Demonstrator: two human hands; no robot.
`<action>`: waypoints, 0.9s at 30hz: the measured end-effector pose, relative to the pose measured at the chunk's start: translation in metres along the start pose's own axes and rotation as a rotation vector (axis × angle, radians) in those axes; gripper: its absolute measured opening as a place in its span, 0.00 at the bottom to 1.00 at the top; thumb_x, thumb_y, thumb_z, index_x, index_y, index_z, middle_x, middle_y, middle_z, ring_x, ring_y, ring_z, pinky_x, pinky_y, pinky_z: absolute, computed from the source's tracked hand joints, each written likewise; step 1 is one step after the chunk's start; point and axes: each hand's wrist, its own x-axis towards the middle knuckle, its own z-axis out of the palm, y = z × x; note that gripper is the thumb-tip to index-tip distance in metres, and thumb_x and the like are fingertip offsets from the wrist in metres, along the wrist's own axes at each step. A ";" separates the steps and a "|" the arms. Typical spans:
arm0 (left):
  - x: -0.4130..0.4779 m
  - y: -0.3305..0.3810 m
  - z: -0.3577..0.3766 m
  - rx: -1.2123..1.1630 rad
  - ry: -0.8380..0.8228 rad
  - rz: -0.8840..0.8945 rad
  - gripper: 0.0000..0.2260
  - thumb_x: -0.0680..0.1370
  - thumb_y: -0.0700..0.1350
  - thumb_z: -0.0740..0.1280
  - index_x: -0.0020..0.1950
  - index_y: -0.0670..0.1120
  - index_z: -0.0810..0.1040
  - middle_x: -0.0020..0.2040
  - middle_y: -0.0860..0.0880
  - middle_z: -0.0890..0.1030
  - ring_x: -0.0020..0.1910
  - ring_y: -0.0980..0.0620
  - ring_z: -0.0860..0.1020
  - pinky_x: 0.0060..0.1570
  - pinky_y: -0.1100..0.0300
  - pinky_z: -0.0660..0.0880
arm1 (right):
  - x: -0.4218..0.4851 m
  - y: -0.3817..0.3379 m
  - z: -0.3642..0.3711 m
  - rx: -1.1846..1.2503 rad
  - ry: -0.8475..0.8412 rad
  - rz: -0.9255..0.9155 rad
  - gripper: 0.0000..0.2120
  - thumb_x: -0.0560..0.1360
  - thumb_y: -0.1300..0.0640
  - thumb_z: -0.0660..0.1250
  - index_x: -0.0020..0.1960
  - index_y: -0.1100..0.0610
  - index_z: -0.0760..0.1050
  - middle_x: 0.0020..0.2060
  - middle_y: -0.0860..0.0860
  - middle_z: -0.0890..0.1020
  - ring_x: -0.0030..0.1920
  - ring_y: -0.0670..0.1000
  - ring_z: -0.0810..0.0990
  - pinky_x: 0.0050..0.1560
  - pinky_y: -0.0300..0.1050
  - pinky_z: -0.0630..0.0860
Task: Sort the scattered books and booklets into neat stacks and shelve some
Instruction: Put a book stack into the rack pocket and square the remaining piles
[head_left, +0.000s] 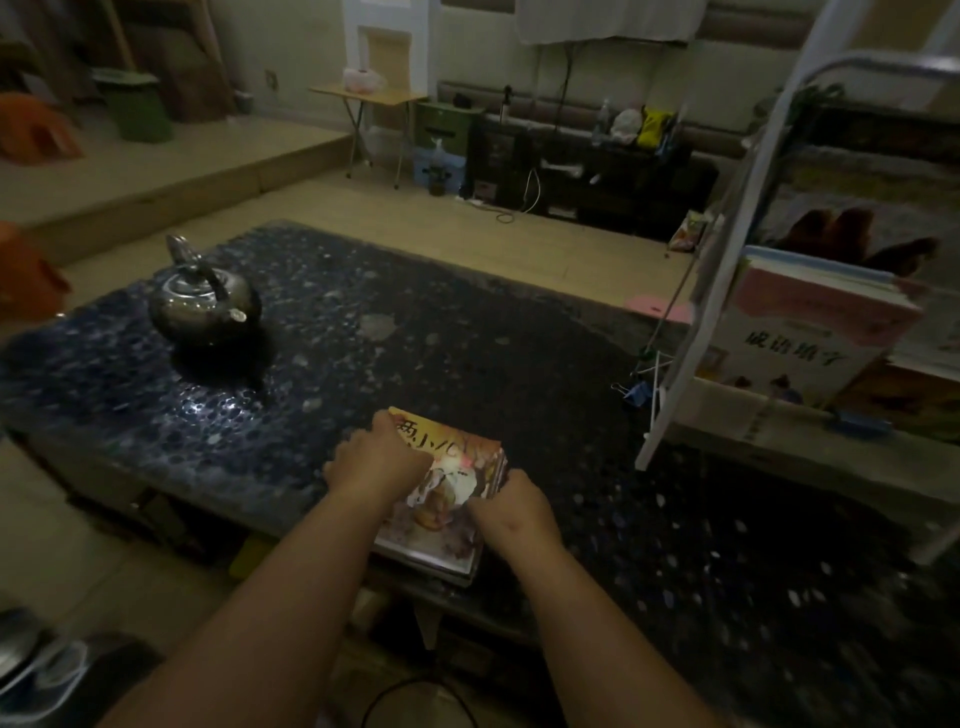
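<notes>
Dark pebbled table (467, 322); kettle (202, 306), book stack (441, 514).

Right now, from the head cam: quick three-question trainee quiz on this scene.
1. True or false: the left hand and right hand both hold the stack of booklets on the table.
2. What stands on the table's far left? A) metal kettle B) vase C) lamp
3. Fill in: the white rack with the shelved books is on the stack's ___ side.
Key: 1 true; 2 A; 3 right.
</notes>
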 end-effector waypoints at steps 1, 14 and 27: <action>0.005 -0.002 0.002 -0.012 -0.029 -0.023 0.35 0.71 0.61 0.66 0.73 0.49 0.59 0.67 0.42 0.70 0.65 0.39 0.70 0.63 0.43 0.69 | 0.003 0.001 0.005 0.007 -0.002 0.016 0.21 0.73 0.49 0.67 0.63 0.57 0.74 0.58 0.55 0.80 0.56 0.56 0.80 0.50 0.43 0.76; 0.019 -0.006 0.014 -0.134 -0.025 -0.058 0.27 0.74 0.55 0.67 0.66 0.45 0.60 0.51 0.45 0.75 0.51 0.42 0.76 0.51 0.50 0.74 | 0.020 0.002 0.019 -0.002 0.104 0.051 0.14 0.71 0.54 0.68 0.55 0.57 0.77 0.51 0.54 0.82 0.50 0.55 0.81 0.45 0.44 0.78; 0.025 -0.014 0.011 -0.402 -0.003 -0.268 0.33 0.64 0.55 0.71 0.66 0.43 0.69 0.53 0.42 0.79 0.49 0.42 0.78 0.51 0.49 0.78 | 0.022 0.013 0.026 -0.003 0.131 0.066 0.18 0.69 0.56 0.73 0.57 0.54 0.74 0.54 0.52 0.81 0.54 0.55 0.80 0.52 0.48 0.80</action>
